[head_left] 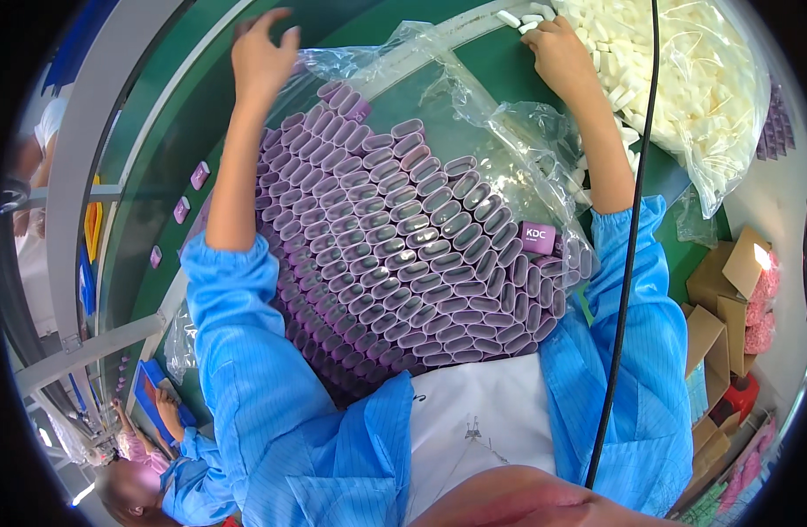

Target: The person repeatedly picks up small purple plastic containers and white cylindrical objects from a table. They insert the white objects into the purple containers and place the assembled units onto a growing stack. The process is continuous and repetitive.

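My left hand [263,60] is raised over the green surface at the far left, thumb and fingers apart, with nothing seen in it. At the far right, the fingers of my right hand [562,54] are bent in, closed around a small white oblong piece [529,27] at the edge of a loose pile; its grip is partly hidden. Between my forearms spreads a dense block of purple oval open-ended shells [395,237], standing upright in rows. One purple shell [538,237] lies on its side at the block's right edge.
Clear plastic sheeting [500,123] lies behind and beside the shells. A plastic bag of white pieces [684,79] sits at the right. A black cable [630,246] hangs across my right side. Cardboard boxes [715,290] stand lower right. Purple pieces [182,209] rest on the left belt; a co-worker [188,465] is lower left.
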Demonstrator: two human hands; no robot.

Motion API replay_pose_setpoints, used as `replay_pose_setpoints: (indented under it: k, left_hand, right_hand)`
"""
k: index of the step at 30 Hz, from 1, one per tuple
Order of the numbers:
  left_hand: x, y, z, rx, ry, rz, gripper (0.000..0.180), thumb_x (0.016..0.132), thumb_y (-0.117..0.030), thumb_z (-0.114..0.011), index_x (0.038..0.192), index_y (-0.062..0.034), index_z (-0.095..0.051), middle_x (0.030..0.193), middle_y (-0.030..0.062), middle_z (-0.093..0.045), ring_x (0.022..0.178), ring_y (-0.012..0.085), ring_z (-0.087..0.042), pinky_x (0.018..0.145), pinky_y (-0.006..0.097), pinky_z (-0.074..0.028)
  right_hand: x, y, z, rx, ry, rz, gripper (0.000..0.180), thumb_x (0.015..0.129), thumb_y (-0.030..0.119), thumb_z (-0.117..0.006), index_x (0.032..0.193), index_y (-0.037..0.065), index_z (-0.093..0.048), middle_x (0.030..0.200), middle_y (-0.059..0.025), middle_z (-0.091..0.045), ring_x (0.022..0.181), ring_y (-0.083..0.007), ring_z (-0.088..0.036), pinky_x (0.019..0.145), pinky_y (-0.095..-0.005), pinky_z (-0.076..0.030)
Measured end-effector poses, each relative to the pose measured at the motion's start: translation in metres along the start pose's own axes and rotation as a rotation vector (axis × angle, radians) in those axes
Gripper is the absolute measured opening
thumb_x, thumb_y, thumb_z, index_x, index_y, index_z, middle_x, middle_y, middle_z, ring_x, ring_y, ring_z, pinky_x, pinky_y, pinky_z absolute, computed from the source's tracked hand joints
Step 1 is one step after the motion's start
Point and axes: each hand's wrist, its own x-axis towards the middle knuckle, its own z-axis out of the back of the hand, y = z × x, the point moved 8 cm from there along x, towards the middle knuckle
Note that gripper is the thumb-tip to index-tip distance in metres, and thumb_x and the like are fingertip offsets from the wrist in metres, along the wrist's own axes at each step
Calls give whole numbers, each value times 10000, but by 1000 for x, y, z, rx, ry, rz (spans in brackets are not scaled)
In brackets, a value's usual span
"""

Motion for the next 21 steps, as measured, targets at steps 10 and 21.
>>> replay_pose_setpoints:
  k: [10,21]
  left_hand:
    - [-94,-130,-45,-355,1047,-287,346,786,-252,-730,1070,-60,-677,797,115,-685,715,199,-643,680,316,-511]
    - [-80,-122,-30,-483,1012,-118,238,791,-95,-702,1022,-38,-694,840,83,-700,757,119,-651,712,261,-508]
  right_hand:
    - [1,-4,6,-71,36,3,161,744,-32,-607,890,15,-653,895,-116,-627,948,-299,-561,845,-384,-479]
    - [-17,-15,13,-70,167,-245,131,779,95,-644,853,-11,-627,818,-222,-642,814,-377,-636,723,-457,-509]
